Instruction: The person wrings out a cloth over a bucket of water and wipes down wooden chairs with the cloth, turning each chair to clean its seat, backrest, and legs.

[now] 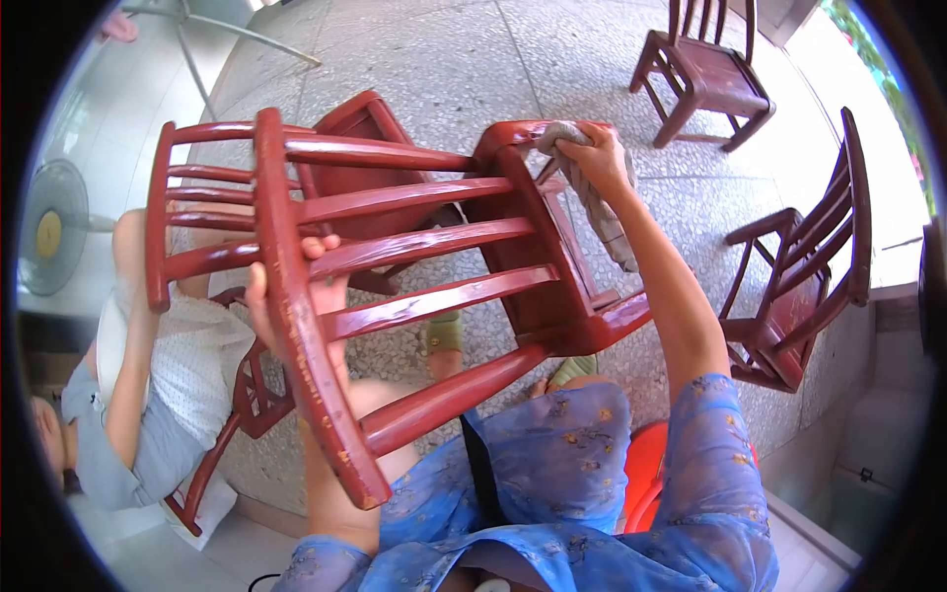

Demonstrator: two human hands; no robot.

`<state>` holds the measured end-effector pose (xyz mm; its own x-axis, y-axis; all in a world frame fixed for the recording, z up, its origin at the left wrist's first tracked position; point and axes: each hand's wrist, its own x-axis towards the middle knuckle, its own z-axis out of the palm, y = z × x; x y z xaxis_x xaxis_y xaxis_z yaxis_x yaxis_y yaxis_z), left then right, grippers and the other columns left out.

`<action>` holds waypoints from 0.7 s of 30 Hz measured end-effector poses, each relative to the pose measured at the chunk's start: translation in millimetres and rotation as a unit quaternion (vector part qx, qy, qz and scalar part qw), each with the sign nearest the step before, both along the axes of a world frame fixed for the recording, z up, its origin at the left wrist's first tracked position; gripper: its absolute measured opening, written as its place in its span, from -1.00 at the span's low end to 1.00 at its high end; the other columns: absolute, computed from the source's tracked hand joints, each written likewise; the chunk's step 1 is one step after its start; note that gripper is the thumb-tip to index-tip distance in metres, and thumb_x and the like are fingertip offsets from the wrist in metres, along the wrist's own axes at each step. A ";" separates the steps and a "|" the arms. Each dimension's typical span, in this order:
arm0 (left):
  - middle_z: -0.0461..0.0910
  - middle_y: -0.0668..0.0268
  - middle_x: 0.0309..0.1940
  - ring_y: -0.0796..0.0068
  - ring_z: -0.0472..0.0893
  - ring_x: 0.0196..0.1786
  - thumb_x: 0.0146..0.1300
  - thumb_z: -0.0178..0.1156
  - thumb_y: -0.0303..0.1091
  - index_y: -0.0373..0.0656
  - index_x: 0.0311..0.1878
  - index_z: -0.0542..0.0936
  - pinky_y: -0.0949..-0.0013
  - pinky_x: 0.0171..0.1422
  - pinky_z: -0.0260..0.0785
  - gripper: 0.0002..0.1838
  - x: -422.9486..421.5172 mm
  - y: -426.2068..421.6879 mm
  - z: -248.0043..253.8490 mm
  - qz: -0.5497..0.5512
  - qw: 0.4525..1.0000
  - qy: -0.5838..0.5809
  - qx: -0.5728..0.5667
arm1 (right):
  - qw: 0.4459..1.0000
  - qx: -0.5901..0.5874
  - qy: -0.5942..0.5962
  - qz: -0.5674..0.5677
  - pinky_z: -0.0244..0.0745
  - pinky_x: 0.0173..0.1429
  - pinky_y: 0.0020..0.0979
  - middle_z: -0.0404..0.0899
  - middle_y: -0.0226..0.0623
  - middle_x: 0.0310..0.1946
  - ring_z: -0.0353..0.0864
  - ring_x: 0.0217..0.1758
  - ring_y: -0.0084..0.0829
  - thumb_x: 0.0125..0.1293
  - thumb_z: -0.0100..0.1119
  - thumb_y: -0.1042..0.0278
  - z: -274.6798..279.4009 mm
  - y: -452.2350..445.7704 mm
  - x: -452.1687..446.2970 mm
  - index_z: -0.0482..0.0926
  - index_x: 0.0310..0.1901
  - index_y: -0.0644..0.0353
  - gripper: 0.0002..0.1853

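A red-brown wooden chair is held tilted above my lap, its slatted back toward me and its seat farther off. My left hand is wrapped round the top rail of the backrest, with fingertips showing between the slats. At the far side, my right hand grips a crumpled grey cloth and presses it against the edge of the seat frame. Part of the cloth hangs down beside the seat. The chair's legs are mostly hidden behind its seat.
Another person in a grey top sits at the left, beside more red chair parts. A similar chair stands behind mine. Two more chairs, one far and one near, stand at the right. A fan is at the far left.
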<state>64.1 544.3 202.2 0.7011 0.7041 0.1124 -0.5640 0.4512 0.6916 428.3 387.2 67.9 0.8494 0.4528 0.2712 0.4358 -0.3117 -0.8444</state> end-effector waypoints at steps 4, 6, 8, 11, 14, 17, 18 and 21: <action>0.55 0.13 -0.20 0.20 0.48 0.07 0.42 -0.10 0.08 -0.30 0.08 0.47 -0.01 0.36 0.16 -0.44 5.3 -10.8 8.5 0.026 1.000 -0.001 -0.004 | 0.958 0.143 0.147 0.203 0.53 -0.10 -0.40 0.67 -0.26 -0.28 0.62 -0.19 -0.41 0.15 0.36 0.17 97.2 63.2 -58.7 0.63 -0.03 0.33 -0.56; 0.54 0.14 -0.19 0.21 0.48 0.07 0.42 -0.11 0.07 -0.29 0.05 0.48 0.03 0.35 0.15 -0.45 4.4 -11.4 8.2 0.030 1.000 0.002 0.000 | 0.950 0.115 0.094 0.274 0.51 0.01 -0.39 0.64 -0.19 -0.17 0.61 -0.09 -0.39 0.20 0.33 0.12 164.9 90.8 -106.5 0.62 -0.01 0.33 -0.54; 0.54 0.14 -0.18 0.22 0.48 0.07 0.41 -0.11 0.08 -0.30 0.02 0.48 0.06 0.35 0.16 -0.45 5.2 -11.5 7.0 0.033 0.999 -0.007 -0.015 | 0.929 0.143 0.085 0.330 0.45 0.13 -0.33 0.61 -0.10 -0.07 0.59 0.03 -0.29 0.22 0.31 0.03 186.4 135.9 -137.3 0.56 0.09 0.30 -0.46; 0.55 0.13 -0.19 0.21 0.49 0.07 0.39 -0.10 0.03 -0.32 -0.01 0.50 0.09 0.35 0.18 -0.48 4.2 -10.3 8.7 0.039 0.999 0.004 -0.014 | 0.946 0.121 -0.094 0.285 0.42 0.21 -0.13 0.55 0.14 -0.05 0.55 0.09 0.09 0.29 0.19 -0.06 159.2 199.1 -172.6 0.42 0.18 0.28 -0.39; 0.56 0.12 -0.20 0.21 0.50 0.05 0.38 -0.09 0.01 -0.32 0.01 0.49 0.11 0.35 0.20 -0.49 0.6 -7.9 5.6 0.049 0.999 0.011 -0.013 | 0.969 0.013 -0.113 0.220 0.47 0.13 -0.05 0.54 0.16 -0.07 0.56 0.00 0.19 0.33 0.13 -0.02 106.1 210.0 -148.8 0.44 0.15 0.20 -0.49; 0.55 0.13 -0.21 0.22 0.50 0.06 0.40 -0.12 0.02 -0.31 0.00 0.49 0.11 0.33 0.22 -0.49 -3.2 -4.5 4.7 0.047 0.999 0.016 -0.001 | 0.936 -0.206 -0.132 0.252 0.50 0.04 0.06 0.55 0.20 -0.09 0.58 -0.06 0.22 0.33 0.07 0.02 29.6 180.8 -82.4 0.51 0.06 0.23 -0.55; 0.54 0.15 -0.21 0.23 0.48 0.09 0.43 -0.14 0.05 -0.30 -0.03 0.52 0.09 0.31 0.22 -0.47 -2.7 -4.7 4.4 0.038 0.999 0.015 0.007 | 0.884 -0.277 -0.219 0.308 0.50 0.03 0.08 0.55 0.22 -0.10 0.58 -0.05 0.22 0.33 0.06 0.02 2.0 174.9 -59.9 0.53 0.01 0.27 -0.55; 0.55 0.11 -0.23 0.23 0.50 0.04 0.40 -0.12 -0.01 -0.31 0.06 0.45 0.12 0.31 0.25 -0.50 -2.9 -4.1 5.7 0.059 0.998 0.022 -0.024 | 0.909 -0.326 -0.138 0.222 0.50 0.06 0.08 0.56 0.28 -0.07 0.60 -0.04 0.20 0.32 0.04 -0.02 -51.6 198.7 -38.5 0.55 -0.06 0.35 -0.50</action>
<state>61.2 540.2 207.9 0.6159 0.7864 0.0479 -0.5855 0.4161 0.6957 389.7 585.9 16.3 0.4847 0.8747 -0.0034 0.8073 -0.4489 -0.3831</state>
